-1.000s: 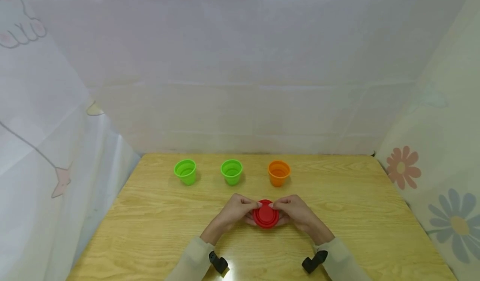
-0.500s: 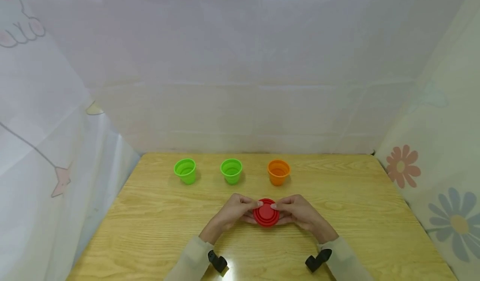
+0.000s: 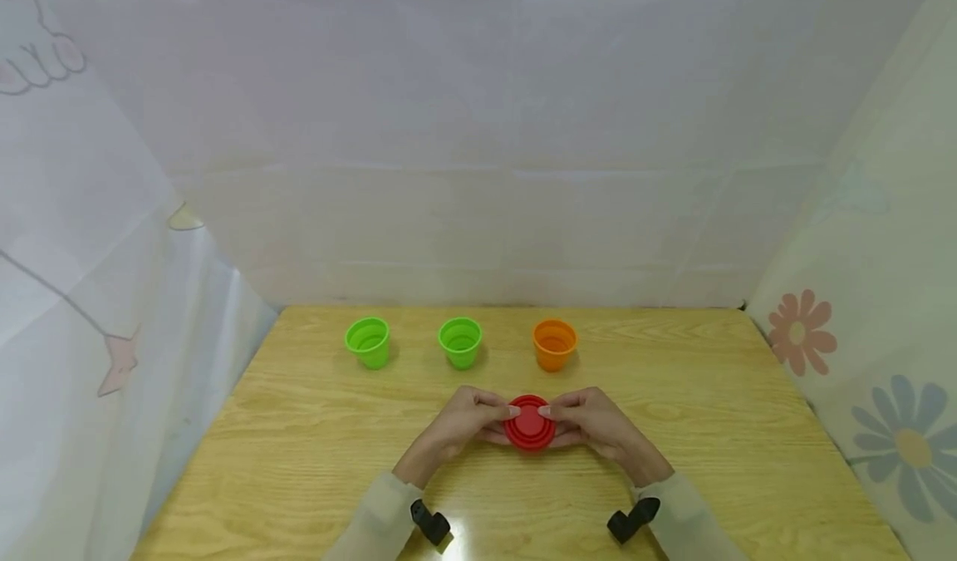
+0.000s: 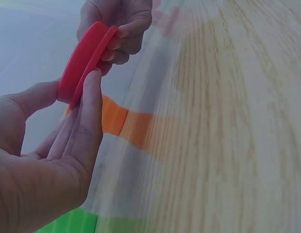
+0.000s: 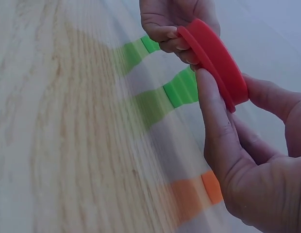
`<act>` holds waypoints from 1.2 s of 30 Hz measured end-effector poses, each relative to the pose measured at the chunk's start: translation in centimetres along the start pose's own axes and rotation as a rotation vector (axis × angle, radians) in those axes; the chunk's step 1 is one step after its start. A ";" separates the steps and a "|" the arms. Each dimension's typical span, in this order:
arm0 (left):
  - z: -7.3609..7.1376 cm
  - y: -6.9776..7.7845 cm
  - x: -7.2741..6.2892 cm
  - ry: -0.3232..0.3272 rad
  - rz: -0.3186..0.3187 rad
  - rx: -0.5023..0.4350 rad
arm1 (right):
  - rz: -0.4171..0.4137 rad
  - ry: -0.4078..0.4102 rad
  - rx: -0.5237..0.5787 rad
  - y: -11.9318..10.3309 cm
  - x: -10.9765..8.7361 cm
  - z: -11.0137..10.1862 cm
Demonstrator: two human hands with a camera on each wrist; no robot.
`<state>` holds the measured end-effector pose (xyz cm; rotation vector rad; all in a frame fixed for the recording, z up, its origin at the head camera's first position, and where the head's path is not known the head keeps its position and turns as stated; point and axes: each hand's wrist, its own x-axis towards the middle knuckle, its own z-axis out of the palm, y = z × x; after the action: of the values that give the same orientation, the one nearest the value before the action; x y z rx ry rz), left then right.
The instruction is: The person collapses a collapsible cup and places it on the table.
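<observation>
A red collapsible cup (image 3: 530,432), folded flat into a disc of concentric rings, is held above the table between both hands. My left hand (image 3: 463,421) grips its left side, thumb on the upper face and fingers beneath. On the opposite side my right hand (image 3: 596,425) pinches it the same way, and the two thumb tips lie close together near the disc's middle. The left wrist view shows the red cup (image 4: 86,63) edge-on, its rim resting on the fingers. From the right wrist the cup (image 5: 216,63) also appears flattened, thumb against one face.
Behind the hands, two green cups (image 3: 368,343) (image 3: 459,343) and an orange cup (image 3: 555,345) stand expanded and upright in a row near the back of the wooden table (image 3: 299,461). Pale printed cloth (image 3: 478,170) hangs behind and at both sides.
Hardly anything differs. The right forearm has swung slightly outward since the first frame, while both hands keep their hold on the flattened red cup in nearly the same spot.
</observation>
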<state>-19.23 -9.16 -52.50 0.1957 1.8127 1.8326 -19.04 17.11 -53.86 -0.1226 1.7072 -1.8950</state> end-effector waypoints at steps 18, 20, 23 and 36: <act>-0.6 0.0 -0.6 0.014 -0.039 -0.044 | -0.069 -0.012 -0.172 -1.3 -1.9 1.6; -0.6 0.1 -0.6 0.014 -0.046 -0.069 | -0.079 -0.033 -0.160 -1.4 -2.1 1.6; -0.4 0.4 -0.6 0.019 -0.056 -0.090 | -0.083 -0.045 -0.155 -1.5 -2.1 1.5; 0.2 0.9 -1.2 0.030 -0.015 -0.023 | -0.092 0.079 -0.217 -1.2 -1.9 1.1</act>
<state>-18.36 -9.51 -51.29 0.1466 1.8073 1.8540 -17.36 17.07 -51.98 -0.2160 1.9895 -1.7948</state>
